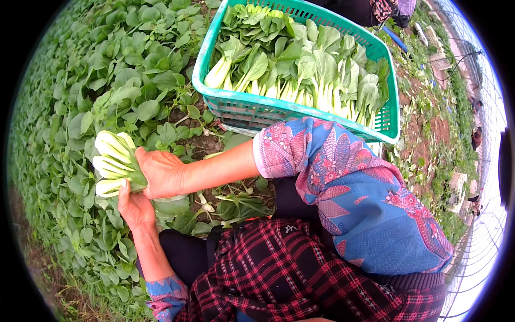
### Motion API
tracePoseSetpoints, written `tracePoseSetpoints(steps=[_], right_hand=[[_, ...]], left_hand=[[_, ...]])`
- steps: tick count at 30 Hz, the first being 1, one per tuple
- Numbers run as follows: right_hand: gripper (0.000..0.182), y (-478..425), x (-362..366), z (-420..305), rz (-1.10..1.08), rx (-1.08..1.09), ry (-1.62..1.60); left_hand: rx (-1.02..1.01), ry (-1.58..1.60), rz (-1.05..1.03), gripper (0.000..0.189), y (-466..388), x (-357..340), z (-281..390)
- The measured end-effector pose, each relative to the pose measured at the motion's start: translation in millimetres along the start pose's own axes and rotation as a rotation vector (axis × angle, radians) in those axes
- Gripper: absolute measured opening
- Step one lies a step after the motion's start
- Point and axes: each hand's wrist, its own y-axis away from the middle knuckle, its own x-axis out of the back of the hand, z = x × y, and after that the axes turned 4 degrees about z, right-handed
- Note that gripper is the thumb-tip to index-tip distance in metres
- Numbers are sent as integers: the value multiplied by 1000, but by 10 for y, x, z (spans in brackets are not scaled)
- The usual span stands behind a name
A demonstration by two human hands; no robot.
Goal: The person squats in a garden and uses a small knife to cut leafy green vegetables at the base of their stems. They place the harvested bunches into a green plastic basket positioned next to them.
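A bunch of bok choy (114, 163) is held between my two hands over the leafy bed, its pale stem ends pointing left and up. My right hand (161, 171) grips the bunch around its leaves from the right. From below, my left hand (136, 207) supports it, the thumb resting against the lowest pale stem. Farther up stands a green plastic crate (257, 100) holding many bok choy (297, 72), mostly with their leaves up and pale stems toward me.
Growing leafy greens (108, 80) cover the ground at left. Loose cut leaves (241, 207) lie on the soil near my knees. Part of another person (362, 10) shows beyond the crate. Pale crates (456, 191) and distant people are along the right side, by the greenhouse wall.
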Motion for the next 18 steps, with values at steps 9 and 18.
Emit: tracePoseSetpoints(steps=[9, 18], right_hand=[[56, -100, 705, 176, 258, 255, -509], [40, 346, 2645, 183, 823, 79, -135]], left_hand=[[71, 116, -356, 71, -153, -81, 84], [124, 148, -370, 73, -191, 1, 82]])
